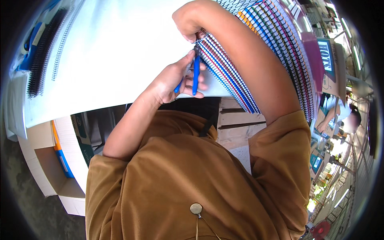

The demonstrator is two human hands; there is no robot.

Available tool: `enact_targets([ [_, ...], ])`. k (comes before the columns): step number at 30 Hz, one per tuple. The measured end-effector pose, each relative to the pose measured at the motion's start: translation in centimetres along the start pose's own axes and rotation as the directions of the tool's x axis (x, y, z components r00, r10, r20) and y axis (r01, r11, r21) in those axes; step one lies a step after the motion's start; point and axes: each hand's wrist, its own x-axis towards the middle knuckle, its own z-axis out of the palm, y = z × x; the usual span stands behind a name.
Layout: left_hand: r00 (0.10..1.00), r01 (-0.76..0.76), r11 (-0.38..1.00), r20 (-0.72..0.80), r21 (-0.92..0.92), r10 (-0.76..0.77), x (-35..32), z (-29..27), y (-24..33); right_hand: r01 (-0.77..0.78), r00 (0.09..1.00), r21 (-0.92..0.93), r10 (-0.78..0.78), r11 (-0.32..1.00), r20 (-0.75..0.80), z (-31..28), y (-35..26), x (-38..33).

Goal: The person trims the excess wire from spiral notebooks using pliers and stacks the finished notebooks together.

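Note:
My left hand [172, 80] holds a pair of pliers [196, 76] with blue handles, its fingers partly spread behind the grips. The dark jaws point away from me, at the near-left end of a row of spiral-bound notebooks [228, 74] with coloured edges and wire coils. Over the notebooks reaches my right arm, bent sharply at the wrist. My right hand [188, 24] is curled down beside the plier tips, at the end of the bindings. Its fingertips are largely hidden, so what they pinch cannot be made out.
Loose black wire coils [44, 52] lie at the left of the white table [112, 52]. More bound notebooks [280, 44] stand at the right. Below the table are an open carton [44, 168] and wooden slats [236, 116]. Another person [340, 114] is at far right, near cartons.

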Motion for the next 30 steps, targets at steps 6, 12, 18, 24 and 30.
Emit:
enact_targets([
  [6, 0.997, -0.027, 0.995, -0.076, 0.092, 0.034, -0.7, 0.6, -0.5, 0.059, 0.991, 0.047, -0.053, 0.997, -0.124, 0.4, 1.3, 0.2],
  [12, 0.998, -0.032, 0.999, 0.047, -0.042, 0.034, -0.1, 0.5, 0.0, 0.036, 0.994, 0.141, -0.021, 0.989, -0.106, 0.2, 1.3, -0.1],
  [18, 0.996, -0.086, 0.996, 0.037, 0.019, 0.085, -0.7, 0.5, -0.2, -0.011, 0.995, 0.279, 0.038, 0.96, -0.088, 0.6, 1.8, 0.6],
  [24, 0.992, -0.048, 0.998, 0.115, 0.048, 0.043, 0.6, 1.0, 1.1, 0.024, 0.997, 0.126, -0.014, 0.992, -0.077, 0.0, 1.8, 0.2],
  [30, 0.994, -0.007, 1.0, 0.108, 0.003, 0.007, -0.8, 1.0, 1.1, 0.001, 0.997, 0.007, 0.0, 1.0, -0.078, -1.6, 1.0, -1.3],
])
